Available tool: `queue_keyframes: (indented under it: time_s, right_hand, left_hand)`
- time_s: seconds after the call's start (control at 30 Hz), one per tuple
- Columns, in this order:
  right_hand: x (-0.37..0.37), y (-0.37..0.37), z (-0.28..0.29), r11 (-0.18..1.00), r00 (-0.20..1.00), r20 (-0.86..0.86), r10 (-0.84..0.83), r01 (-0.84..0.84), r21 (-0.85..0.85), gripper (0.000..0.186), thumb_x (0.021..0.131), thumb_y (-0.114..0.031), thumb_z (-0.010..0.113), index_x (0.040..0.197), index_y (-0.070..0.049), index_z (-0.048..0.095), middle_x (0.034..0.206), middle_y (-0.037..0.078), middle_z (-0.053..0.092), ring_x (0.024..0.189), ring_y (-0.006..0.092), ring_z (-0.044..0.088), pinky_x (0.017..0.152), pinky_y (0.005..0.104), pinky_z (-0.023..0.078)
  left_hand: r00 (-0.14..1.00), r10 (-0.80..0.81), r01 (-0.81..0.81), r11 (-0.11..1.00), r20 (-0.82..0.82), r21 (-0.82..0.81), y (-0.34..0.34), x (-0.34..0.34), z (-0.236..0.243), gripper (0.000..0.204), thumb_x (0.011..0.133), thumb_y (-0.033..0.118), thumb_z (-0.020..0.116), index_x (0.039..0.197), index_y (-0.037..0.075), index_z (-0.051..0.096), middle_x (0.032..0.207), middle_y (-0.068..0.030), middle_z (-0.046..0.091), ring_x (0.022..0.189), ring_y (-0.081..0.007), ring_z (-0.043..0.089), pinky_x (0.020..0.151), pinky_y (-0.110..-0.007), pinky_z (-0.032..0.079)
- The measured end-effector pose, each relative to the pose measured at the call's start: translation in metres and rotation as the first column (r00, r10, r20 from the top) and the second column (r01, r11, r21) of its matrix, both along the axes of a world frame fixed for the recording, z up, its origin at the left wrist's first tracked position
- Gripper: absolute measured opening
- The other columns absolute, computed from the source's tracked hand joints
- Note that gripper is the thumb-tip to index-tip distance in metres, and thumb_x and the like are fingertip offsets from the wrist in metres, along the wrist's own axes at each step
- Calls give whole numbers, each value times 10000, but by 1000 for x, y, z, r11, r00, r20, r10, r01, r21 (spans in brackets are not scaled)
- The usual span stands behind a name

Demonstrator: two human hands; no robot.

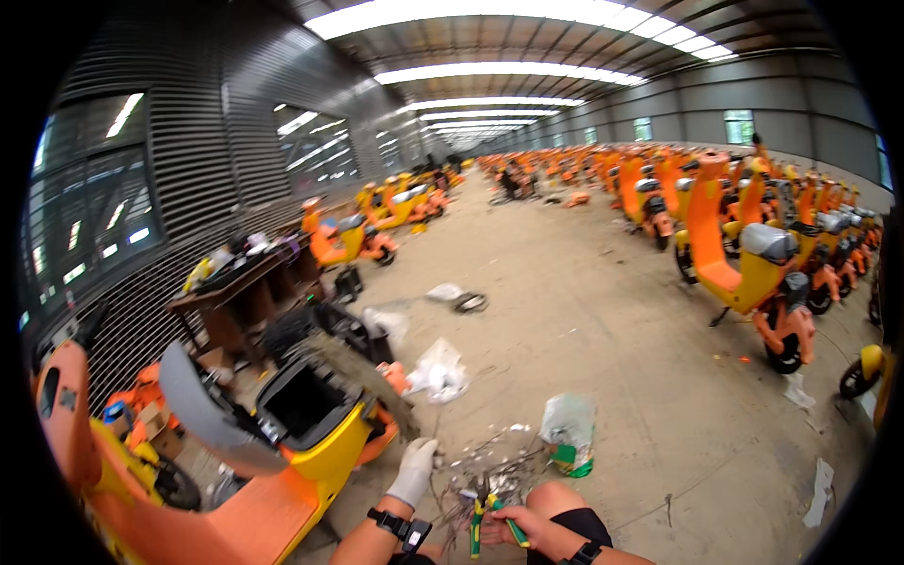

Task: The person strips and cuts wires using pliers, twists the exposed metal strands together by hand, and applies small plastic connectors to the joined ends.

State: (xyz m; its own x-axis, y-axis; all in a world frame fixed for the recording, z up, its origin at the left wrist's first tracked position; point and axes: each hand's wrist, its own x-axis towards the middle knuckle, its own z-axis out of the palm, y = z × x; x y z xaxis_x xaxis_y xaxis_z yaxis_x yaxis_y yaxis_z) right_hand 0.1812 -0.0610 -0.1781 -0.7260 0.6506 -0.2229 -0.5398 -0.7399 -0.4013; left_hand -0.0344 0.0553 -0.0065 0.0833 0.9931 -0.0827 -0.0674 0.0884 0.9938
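My right hand [529,529] grips a pair of pliers [496,506] with green and yellow handles, which are spread apart. The jaws lie over a heap of wire scraps [508,471] on the floor. My left hand [412,473], in a white glove, has its fingers curled together beside the rear of a scooter; whatever they hold is too small or hidden. This orange and yellow scooter [254,508] stands at my left with its grey seat [212,414] raised. Under the seat its black storage bin [292,403] gapes.
A green and clear plastic bag [569,435] lies past the wires. White plastic sheets [439,372] and a black cable coil [469,302] are on the floor farther off. A cluttered brown table [226,294] stands by the left wall. Rows of orange scooters [739,268] line the right side.
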Motion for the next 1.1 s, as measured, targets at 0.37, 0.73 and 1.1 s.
queue_keyframes:
  time_s: [0.37, 0.73, 1.1]
  right_hand:
    - [-44, -47, 21, 967, 882, 465, -78, -48, 251, 353, 927, -120, 636, 1274, -64, 605, 1155, 73, 671, 1060, 216, 654, 956, 409, 528]
    - [-11, -88, 47, 970, 815, 559, -153, 16, 242, 460, 925, -114, 594, 1361, 17, 528, 1401, 85, 538, 1255, 252, 553, 1062, 469, 448]
    - [2, -119, 83, 891, 468, 802, -370, -64, 449, 297, 917, -169, 687, 1144, 16, 636, 1032, 30, 635, 952, 120, 541, 893, 263, 423]
  left_hand:
    - [831, 193, -68, 966, 522, -250, -137, -12, 41, 174, 1021, 188, 544, 1087, 44, 616, 797, -15, 610, 607, -101, 516, 523, -247, 408]
    - [814, 490, -416, 867, 312, -275, -185, 34, -138, 289, 1017, 250, 533, 771, 99, 556, 664, 34, 495, 509, -57, 396, 477, -240, 304]
    - [932, 76, -13, 984, 353, -177, -167, 32, -146, 226, 975, 168, 547, 784, 53, 580, 668, 28, 535, 531, -41, 413, 487, -228, 312]
